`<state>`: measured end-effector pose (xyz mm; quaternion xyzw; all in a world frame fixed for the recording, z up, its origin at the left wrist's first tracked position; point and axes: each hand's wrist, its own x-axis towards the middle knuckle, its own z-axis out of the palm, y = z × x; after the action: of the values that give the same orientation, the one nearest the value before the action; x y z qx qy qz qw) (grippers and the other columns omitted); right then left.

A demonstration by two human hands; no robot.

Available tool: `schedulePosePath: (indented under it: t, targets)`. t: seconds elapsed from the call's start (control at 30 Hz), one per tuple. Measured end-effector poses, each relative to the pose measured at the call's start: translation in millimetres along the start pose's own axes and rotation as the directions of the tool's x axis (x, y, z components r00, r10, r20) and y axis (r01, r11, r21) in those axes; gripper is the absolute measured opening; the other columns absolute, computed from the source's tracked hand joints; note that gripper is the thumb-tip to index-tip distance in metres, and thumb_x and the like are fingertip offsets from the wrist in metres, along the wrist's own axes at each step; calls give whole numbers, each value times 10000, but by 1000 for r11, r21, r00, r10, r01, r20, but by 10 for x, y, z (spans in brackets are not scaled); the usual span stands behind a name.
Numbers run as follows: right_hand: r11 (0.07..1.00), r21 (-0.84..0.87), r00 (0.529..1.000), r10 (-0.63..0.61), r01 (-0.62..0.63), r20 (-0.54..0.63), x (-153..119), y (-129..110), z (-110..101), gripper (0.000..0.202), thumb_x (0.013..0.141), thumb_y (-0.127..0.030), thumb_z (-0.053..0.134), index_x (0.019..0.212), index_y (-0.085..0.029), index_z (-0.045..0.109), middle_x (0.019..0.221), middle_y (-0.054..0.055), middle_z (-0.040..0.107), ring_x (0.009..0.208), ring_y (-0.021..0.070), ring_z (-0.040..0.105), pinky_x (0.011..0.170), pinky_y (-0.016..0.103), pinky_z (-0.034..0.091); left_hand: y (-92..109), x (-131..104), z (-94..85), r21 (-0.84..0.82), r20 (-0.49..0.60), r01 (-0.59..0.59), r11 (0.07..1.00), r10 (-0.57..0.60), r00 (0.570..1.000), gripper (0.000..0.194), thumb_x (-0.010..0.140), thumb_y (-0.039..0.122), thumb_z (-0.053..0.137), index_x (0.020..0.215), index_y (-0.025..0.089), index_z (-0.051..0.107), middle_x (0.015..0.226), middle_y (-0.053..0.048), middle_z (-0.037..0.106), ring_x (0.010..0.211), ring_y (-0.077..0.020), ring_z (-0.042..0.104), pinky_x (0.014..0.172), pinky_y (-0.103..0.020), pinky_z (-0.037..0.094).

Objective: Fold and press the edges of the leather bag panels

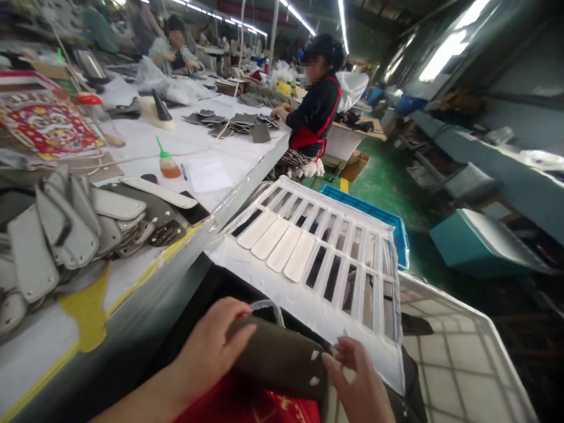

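Note:
Low in the head view, a dark grey-brown strap-like piece (282,355) with small white patches near its right end lies across the lap. My left hand (215,338) is closed round its left end, thumb on top. At the right end, my right hand (355,376) has its thumb and fingers bent close to the white patches; whether anything small is between them is too blurred to tell. Just beyond the hands, a white slotted rack (259,288) holds several pale rounded pieces (282,244) side by side in its left slots.
Grey-white pieces (33,252) are heaped on the white table (145,141) at left, near a glue bottle (170,165) with a green tip. A blue crate (403,241) and a white crate (467,358) stand at right. A person (315,111) in a red apron works beyond.

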<state>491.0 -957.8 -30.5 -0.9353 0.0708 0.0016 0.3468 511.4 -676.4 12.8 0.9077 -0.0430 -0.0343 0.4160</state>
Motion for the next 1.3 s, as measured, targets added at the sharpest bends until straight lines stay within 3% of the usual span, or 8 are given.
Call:
schedulePosePath:
  t: [0.07, 0.13, 0.23, 0.3, 0.43, 0.63, 0.87, 1.3]
  targets:
    - [964, -133, 972, -235, 230, -17, -1, -352, 83, 480, 763, -504, 559, 1116, -186, 489, 1059, 108, 602, 956, 258, 583, 813, 410, 479, -293, -118, -328, -52, -14, 219, 974, -220, 975, 252, 843, 434, 440, 813, 215, 561, 760, 12, 598, 723, -160, 559, 670, -258, 443]
    - [856, -173, 872, -472, 488, 126, 26, -747, 291, 620, 748, -528, 574, 1238, -171, 440, 1188, 143, 548, 1088, 299, 517, 895, 450, 439, -533, -199, -501, -104, 42, 343, 933, -341, 939, 300, 826, 467, 446, 725, 208, 557, 641, 36, 561, 632, -149, 526, 598, -240, 416]
    - [725, -84, 701, -622, 684, 349, 102, -1219, 709, 899, 652, -661, 602, 1335, -129, 361, 1289, 166, 475, 1181, 328, 430, 993, 479, 357, -741, -260, -494, -209, 140, 401, 892, -378, 915, 333, 801, 487, 469, 667, 193, 552, 598, 42, 542, 600, -142, 499, 574, -231, 396]
    - [710, -59, 660, -616, 701, 430, 155, -1369, 941, 944, 634, -707, 581, 1341, -120, 362, 1307, 163, 462, 1183, 324, 426, 1003, 482, 341, -801, -266, -415, -280, 178, 405, 870, -368, 913, 343, 794, 494, 475, 662, 187, 548, 604, 40, 540, 602, -141, 491, 575, -230, 394]
    - [718, -83, 652, -569, 691, 501, 211, -1385, 1122, 888, 668, -690, 566, 1340, -142, 375, 1307, 147, 471, 1169, 312, 441, 978, 469, 357, -845, -213, -348, -331, 209, 415, 848, -363, 908, 341, 772, 489, 504, 639, 176, 533, 597, 37, 525, 595, -137, 472, 558, -227, 377]
    - [697, -101, 630, -565, 710, 534, 214, -1379, 1102, 875, 702, -717, 496, 1342, -133, 373, 1333, 135, 451, 1189, 304, 424, 978, 468, 354, -873, -103, -430, -242, 241, 404, 882, -349, 906, 310, 734, 439, 543, 575, 178, 493, 557, 46, 498, 553, -125, 442, 519, -230, 328]
    - [677, -93, 612, -587, 730, 529, 228, -1400, 1135, 858, 708, -710, 498, 1317, -112, 409, 1309, 152, 469, 1185, 292, 429, 977, 443, 362, -977, -40, -467, -131, 283, 297, 946, -252, 926, 297, 738, 423, 544, 575, 191, 458, 560, 48, 511, 558, -126, 452, 532, -237, 317]
    - [700, -85, 626, -570, 709, 532, 235, -1419, 1089, 890, 691, -708, 519, 1343, -125, 352, 1319, 143, 460, 1175, 300, 430, 971, 449, 354, -990, -66, -287, -270, 276, 346, 899, -272, 922, 317, 784, 383, 493, 592, 212, 309, 555, 73, 362, 541, -109, 349, 486, -218, 284]
